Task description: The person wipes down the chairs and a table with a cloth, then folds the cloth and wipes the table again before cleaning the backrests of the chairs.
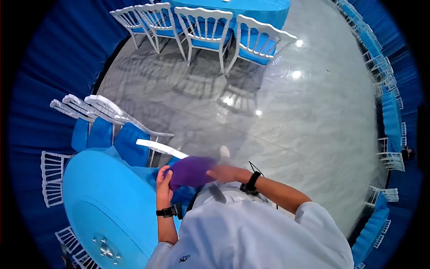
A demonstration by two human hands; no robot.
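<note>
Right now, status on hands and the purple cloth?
Left hand shut on purple cloth. Right hand holds its other end. Blue-covered round table and white chair close by left hand.

Legible text: none. One small dark emblem on the white shirt (pixel 183 258), at 7 o'clock from frame centre, near the left shoulder. Its strokes are too small and blurred to resolve into letters. Nothing else carries readable marks.

The purple cloth (pixel 190 171) looked soft and matt; the floor (pixel 286 116) was glossy, the tablecloth (pixel 107 201) smooth, the chairs (pixel 206 27) glossy white.
</note>
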